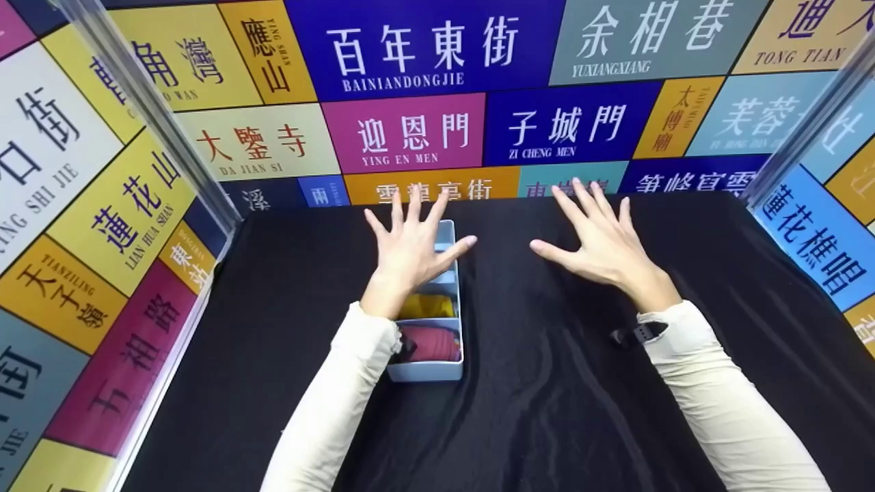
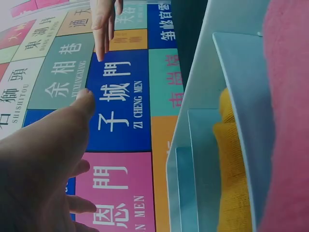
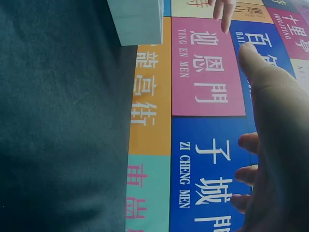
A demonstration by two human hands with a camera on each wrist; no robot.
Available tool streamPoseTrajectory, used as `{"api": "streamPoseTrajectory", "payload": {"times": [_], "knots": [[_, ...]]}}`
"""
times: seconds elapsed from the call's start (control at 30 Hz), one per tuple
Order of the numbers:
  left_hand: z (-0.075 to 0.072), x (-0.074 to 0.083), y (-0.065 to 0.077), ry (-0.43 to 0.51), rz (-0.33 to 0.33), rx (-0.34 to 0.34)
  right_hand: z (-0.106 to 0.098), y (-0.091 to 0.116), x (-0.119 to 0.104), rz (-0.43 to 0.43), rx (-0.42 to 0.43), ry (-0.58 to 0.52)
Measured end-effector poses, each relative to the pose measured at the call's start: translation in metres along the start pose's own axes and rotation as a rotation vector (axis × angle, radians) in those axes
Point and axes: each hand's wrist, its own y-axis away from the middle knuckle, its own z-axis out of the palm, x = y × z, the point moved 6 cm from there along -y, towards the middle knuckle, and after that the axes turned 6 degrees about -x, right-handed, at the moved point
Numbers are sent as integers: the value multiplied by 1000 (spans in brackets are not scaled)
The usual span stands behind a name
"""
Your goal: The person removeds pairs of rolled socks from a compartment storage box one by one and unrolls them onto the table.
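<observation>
Nearest, pale sleeves reach in from left and right above a black cloth covering the work surface. A light blue box stands on that cloth, left of centre, its long side running near to far. Its near compartment holds a pink roll (a black wrist strap masks the left end). The next compartment holds a yellow cloth; the divider between presumably serves to keep the two apart. Farther in, the left hand is spread over the far part of the box, grasping nothing; contents beneath it cannot be fully determined. The right hand, well apart to the right, is likewise spread and released, with only cloth below. Both appear held clear, so that neither bears on the box. Farthest stands a wall of coloured sign panels.
</observation>
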Motion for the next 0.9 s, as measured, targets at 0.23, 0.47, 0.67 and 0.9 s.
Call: {"api": "streamPoseTrajectory", "payload": {"times": [0.23,0.47,0.67,0.9], "knots": [[-8,-6,7,77,30,69,-3,3,-5,-52,69,-31],[-10,-15,17,148,60,148,-1,9,-17,-108,150,-41],[-6,-24,26,199,63,170,0,13,-29,-149,170,-43],[1,-33,33,267,45,183,-3,17,-42,-191,196,-62]]}}
